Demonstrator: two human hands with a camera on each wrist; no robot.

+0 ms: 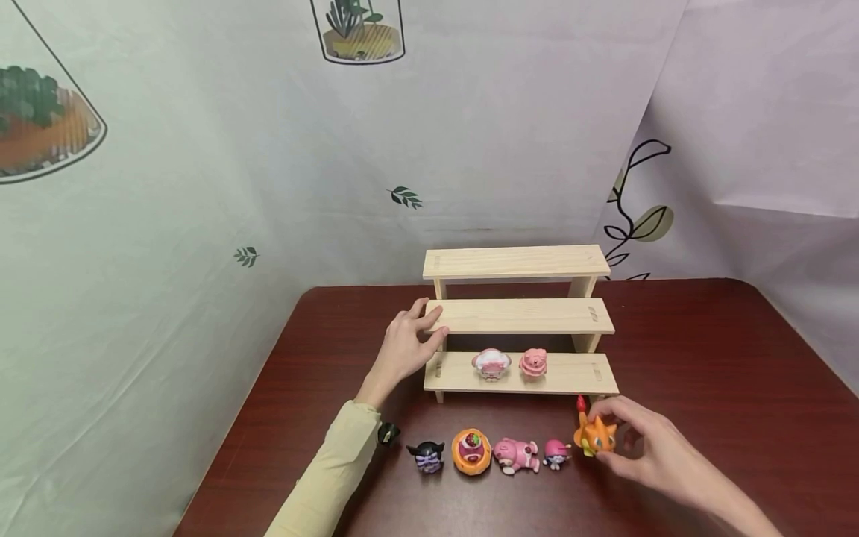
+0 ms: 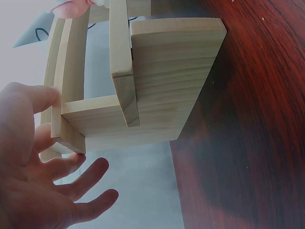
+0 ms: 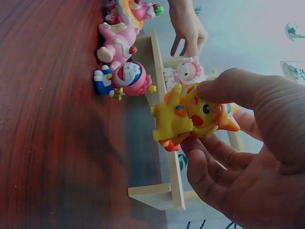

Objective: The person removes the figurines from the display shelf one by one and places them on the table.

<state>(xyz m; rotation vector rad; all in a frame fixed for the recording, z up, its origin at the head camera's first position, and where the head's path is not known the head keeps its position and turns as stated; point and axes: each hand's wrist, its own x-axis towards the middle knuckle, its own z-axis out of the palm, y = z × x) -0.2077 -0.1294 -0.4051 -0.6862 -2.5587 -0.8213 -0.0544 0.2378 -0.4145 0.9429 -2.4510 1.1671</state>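
Note:
My right hand (image 1: 654,447) pinches an orange and yellow figurine (image 1: 596,435) with a red-tipped tail, held in front of the shelf's right end. In the right wrist view its yellow face and belly (image 3: 171,119) show between thumb and fingers. My left hand (image 1: 406,343) grips the left end of the middle board (image 1: 517,316) of a three-step wooden shelf, the thumb on one side and fingers on the other. On the lowest board (image 1: 450,382) stand a white-and-pink figurine (image 1: 492,365) and a pink figurine (image 1: 534,363).
Before the shelf, a row lies on the dark red table (image 1: 705,358): a black-and-purple figurine (image 1: 427,456), a round orange figurine (image 1: 472,451), a pink bear figurine (image 1: 515,455) and a small pink-hooded one (image 1: 555,453). A small black object (image 1: 388,433) sits beside the left sleeve (image 1: 329,470).

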